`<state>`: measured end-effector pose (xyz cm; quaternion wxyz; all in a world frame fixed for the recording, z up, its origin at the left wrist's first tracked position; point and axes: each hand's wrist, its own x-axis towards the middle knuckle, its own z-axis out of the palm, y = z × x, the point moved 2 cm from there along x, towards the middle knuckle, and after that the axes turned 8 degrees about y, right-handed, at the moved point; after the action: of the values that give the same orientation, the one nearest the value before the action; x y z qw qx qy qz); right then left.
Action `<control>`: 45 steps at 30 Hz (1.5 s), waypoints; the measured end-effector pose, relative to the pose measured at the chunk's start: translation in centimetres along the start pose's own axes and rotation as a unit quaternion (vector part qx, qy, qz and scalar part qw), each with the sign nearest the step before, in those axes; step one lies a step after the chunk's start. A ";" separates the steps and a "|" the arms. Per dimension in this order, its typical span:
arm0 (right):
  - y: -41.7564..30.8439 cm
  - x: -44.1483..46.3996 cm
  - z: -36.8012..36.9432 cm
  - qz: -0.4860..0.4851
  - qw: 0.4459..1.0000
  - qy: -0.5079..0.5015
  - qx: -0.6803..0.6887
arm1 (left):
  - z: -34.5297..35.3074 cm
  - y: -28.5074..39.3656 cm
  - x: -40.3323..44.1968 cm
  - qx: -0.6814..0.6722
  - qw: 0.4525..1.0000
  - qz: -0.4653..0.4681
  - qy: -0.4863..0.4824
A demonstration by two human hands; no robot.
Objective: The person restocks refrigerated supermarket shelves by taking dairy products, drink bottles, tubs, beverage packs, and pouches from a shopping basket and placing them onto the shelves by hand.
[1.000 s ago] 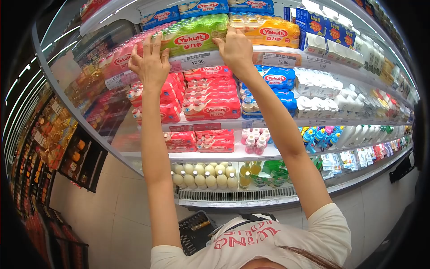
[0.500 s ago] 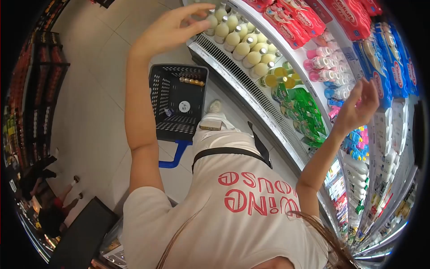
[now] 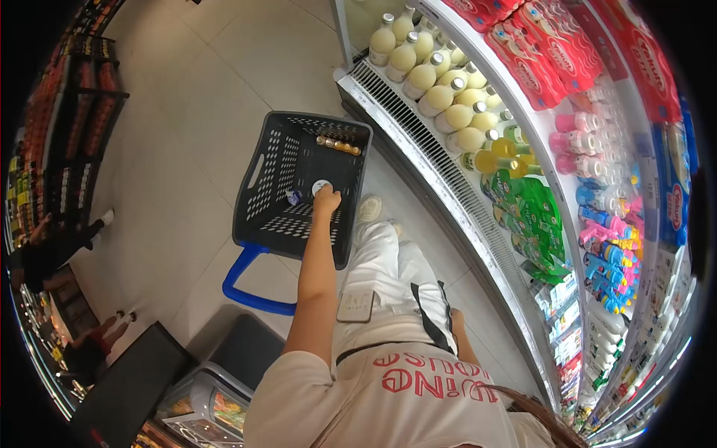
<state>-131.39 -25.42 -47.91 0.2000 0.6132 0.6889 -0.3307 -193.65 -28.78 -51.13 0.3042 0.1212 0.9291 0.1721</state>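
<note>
My left hand [image 3: 326, 199] reaches down over the dark shopping basket [image 3: 258, 179], its fingers curled; whether anything is in them is hidden. Just beyond the fingertips, a round white label [image 3: 320, 185] is partly covered by the hand. Inside the basket, a row of small golden-capped items [image 3: 338, 145] lies near the far side, and a small purple and white item [image 3: 293, 197] sits left of the hand. The blue basket handle [image 3: 243, 280] hangs outward toward me. My right arm hangs beside my hip, with the hand [image 3: 457, 317] mostly hidden by my body and its fingers not visible.
A refrigerated shelf [image 3: 448, 213] curves along the right, holding pale yellow bottles [image 3: 422, 78], green packs [image 3: 530, 216] and red packs [image 3: 553, 60]. People [image 3: 56, 254] are at the far left. A glass-topped case [image 3: 216, 396] stands at lower left; a phone [image 3: 355, 305] rests against my trousers.
The view has tilted from the upper shelves down to the basket and floor. My left hand has come down over the basket; my right arm has dropped from the shelf side to my hip.
</note>
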 end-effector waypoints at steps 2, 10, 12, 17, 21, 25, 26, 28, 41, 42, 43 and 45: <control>-0.9 0.9 1.5 -0.016 0.995 0.055 0.084 | 9.4 -3.3 9.8 0.010 1.000 -0.009 0.008; 4.1 9.0 11.2 0.111 0.992 0.020 0.055 | 28.4 -4.4 28.7 -0.409 0.836 -0.365 -0.012; 4.7 10.9 12.5 0.127 0.989 0.024 0.067 | 31.5 -4.2 31.1 -0.474 0.813 -0.337 0.036; 5.1 14.1 14.1 0.132 0.986 0.039 0.098 | 31.7 -4.1 32.0 -0.484 0.817 -0.312 0.022; 3.7 15.7 13.2 0.102 0.981 0.075 0.148 | 33.1 -8.9 32.2 -0.511 0.793 -0.333 0.005; -0.2 16.7 9.4 0.016 0.964 0.162 0.211 | 22.5 -11.1 26.0 -0.461 0.811 -0.348 -0.091; -1.9 16.5 7.5 0.014 0.969 0.188 0.157 | 19.6 -11.5 25.0 -0.446 0.813 -0.349 -0.133; -7.0 15.5 3.1 0.002 0.971 0.215 0.106 | 13.7 -11.3 21.3 -0.436 0.835 -0.283 -0.180; -39.4 2.4 -25.5 -0.231 0.855 -0.025 0.464 | -25.6 12.2 -11.5 -0.435 0.858 0.115 -0.248; -41.6 0.3 -28.0 -0.242 0.834 -0.048 0.494 | -26.7 14.2 -13.7 -0.444 0.849 0.153 -0.243; -43.1 -1.5 -29.7 -0.253 0.810 -0.072 0.524 | -27.5 15.5 -15.5 -0.455 0.833 0.173 -0.261; -44.8 -3.4 -31.8 -0.297 0.761 -0.037 0.575 | -28.4 18.0 -18.1 -0.475 0.798 0.219 -0.301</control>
<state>-170.45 -6.89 -13.88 -0.2730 0.3652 0.5087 -0.7303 -194.53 -25.31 -13.09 0.5421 0.2072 0.5415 0.6083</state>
